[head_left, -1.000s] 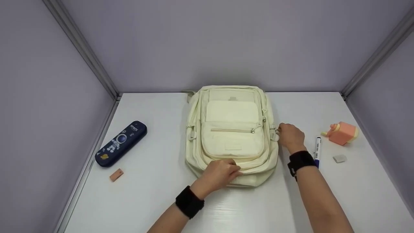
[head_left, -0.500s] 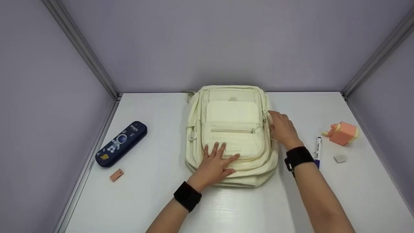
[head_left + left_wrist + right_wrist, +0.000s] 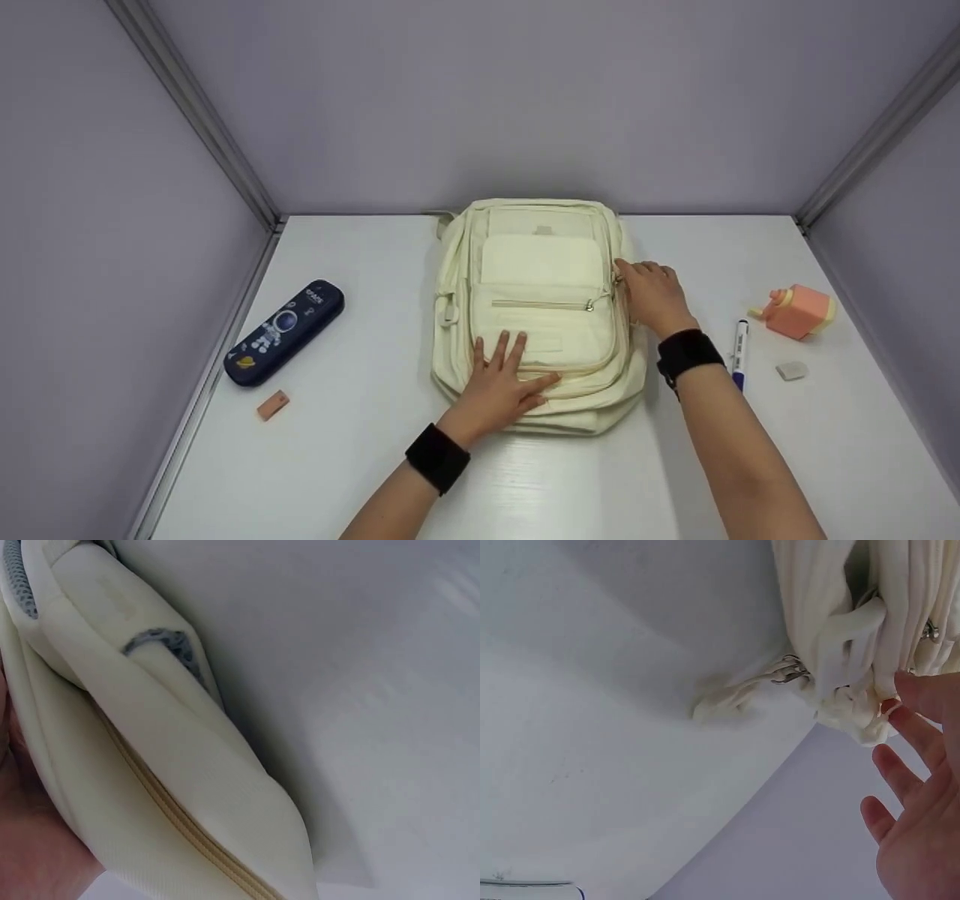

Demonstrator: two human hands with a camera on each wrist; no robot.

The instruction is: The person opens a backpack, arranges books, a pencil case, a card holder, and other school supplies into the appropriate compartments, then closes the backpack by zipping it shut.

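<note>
A cream backpack lies front up on the white table. My left hand rests on its lower front, fingers spread. In the left wrist view, part of that hand shows beside the bag's edge, along which a tan zipper runs. My right hand is at the bag's right side, by a metal zipper slider. In the right wrist view, the thumb and index finger of this hand pinch a thin pale zipper-pull cord near a side buckle; the other fingers stand loose.
To the left lie a navy pencil case with an astronaut print and a small brownish eraser. On the right are a marker, a grey eraser and an orange sharpener-like item. Grey walls enclose the table's back and sides.
My left hand has gone from bent fingers at the bag's bottom edge to lying spread on its front. My right hand has moved up from the side buckle to the zipper slider.
</note>
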